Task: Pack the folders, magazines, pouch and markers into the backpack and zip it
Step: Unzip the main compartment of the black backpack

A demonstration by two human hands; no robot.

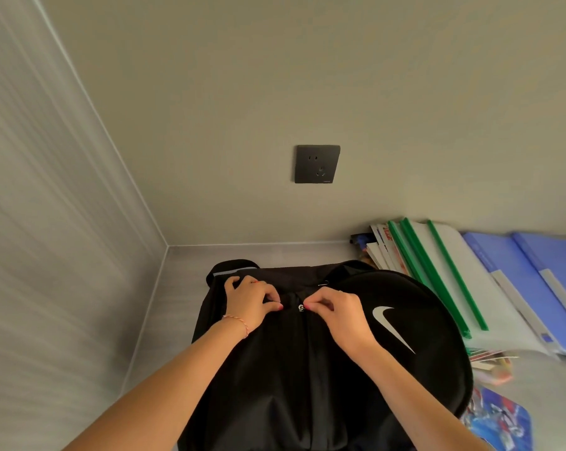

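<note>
**Opening the backpack: both hands at the zipper**

Far left, a pale wall panel (47,222) meets the grey counter (184,271) at a corner. The left hand (250,302), a thin bracelet (237,320) at its wrist, has fingers curled into the black fabric just left of the zipper; its grip pinches a fold of cloth. At centre stands one backpack (307,369), black, with a white logo (392,327), upright on the counter and apparently closed. One metal zipper pull (301,308) lies between the two hands. The right hand (337,315) pinches thumb and forefinger together touching the pull; whether its grip holds the tab itself or the cloth beside it cannot be told. Above, one dark wall socket (317,164).

To the right, touching the bag's side, leans the stack of materials: three green-spined folders (437,278), two blue folders (529,271), several magazines (384,252) (number unclear) and one colourful item (499,418) at the lower right. Pouch and markers cannot be identified.

Risks, as a judgement: a pull without counter-tension from the left hand could snag the fabric in the zipper; tipping the bag rightward could topple the leaning stack.
</note>
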